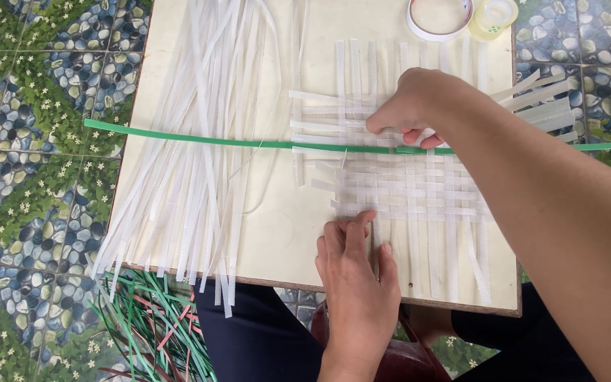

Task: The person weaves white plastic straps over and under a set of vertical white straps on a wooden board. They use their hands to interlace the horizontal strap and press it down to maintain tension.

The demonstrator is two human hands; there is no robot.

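On tabletop [270, 233], loose white strips [192, 141] lie left; my left hand [355, 276], fingers flat/unclenched, pins woven mat [404, 184] near edge; right-hand [411, 106] grip is pinched on green strip [235, 141], mid-weave w/ next move likely needing over/under threading.

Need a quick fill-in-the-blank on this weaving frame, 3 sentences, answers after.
1. The long strip lying across the table and through the white woven mat is ____ in colour.
2. The left hand presses flat on the mat's ____ edge, the side closest to the person.
3. Two rolls of ____ sit at the table's far edge, beyond the right hand.

Missing words: green; near; tape
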